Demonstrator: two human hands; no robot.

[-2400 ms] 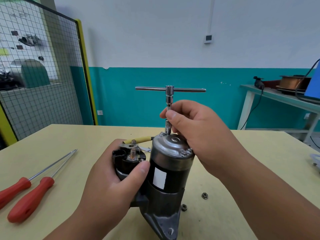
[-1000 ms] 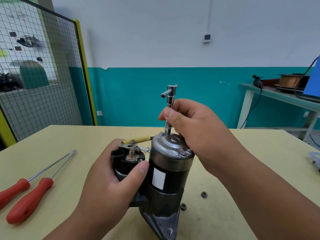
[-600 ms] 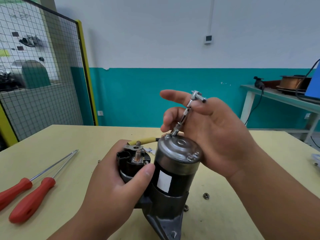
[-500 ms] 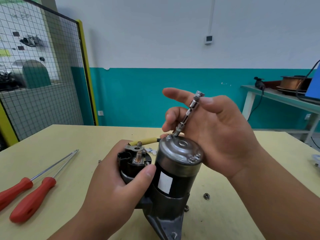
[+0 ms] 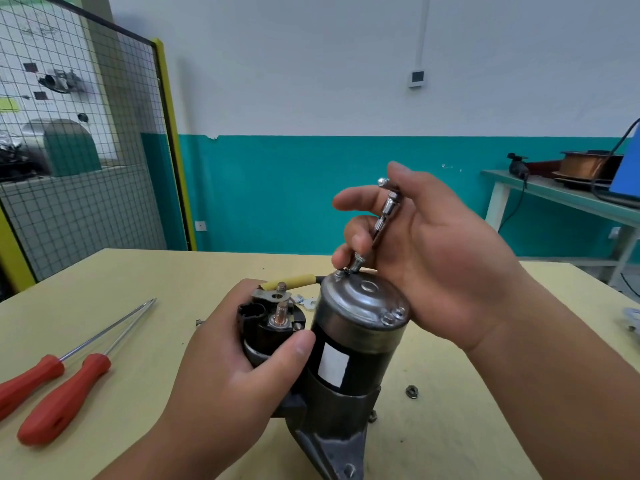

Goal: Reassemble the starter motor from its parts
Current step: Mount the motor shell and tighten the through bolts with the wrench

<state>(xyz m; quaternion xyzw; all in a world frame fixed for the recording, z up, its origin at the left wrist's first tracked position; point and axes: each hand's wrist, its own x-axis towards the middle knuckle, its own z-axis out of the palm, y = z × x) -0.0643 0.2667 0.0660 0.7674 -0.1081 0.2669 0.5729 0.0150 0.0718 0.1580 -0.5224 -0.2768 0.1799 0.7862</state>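
tilted over, the socket wrench [image 5: 381, 226] leaned up and to the right where it had stood straight a couple of seconds before, and its cross bar, once seen broadside, pointed end-on. the right hand [image 5: 440, 271] had loosened from its tight pinch on the shaft. its grip was half open, with the first finger stretched out to the left and the thumb raised behind the wrench head. the lower fingers curled lightly against the knurled shaft, so the shiny chrome wrench was held only loosely across the palm. the wrench tip sat on a small bolt [image 5: 340, 272] at the far edge of the domed, dull grey end cap [image 5: 363, 299].

the starter motor [image 5: 349, 351] stood on end near the middle of the pale yellow surface [image 5: 145, 282], leaning slightly right. the left hand [image 5: 235, 372] kept a closed grip round the black solenoid [image 5: 256, 323] at the motor's side, with the thumb pressed on the black round body beside a white label [image 5: 333, 363]. a copper threaded stud [image 5: 281, 311] rose from the solenoid, and a yellow sleeve [image 5: 294, 281] ran behind it towards the cap. the motor's foot was rough grey cast metal.

two screwdrivers [image 5: 62, 396] with red handles and long steel shafts lay side by side at the left. a hex nut [image 5: 411, 391] lay to the right of the motor.
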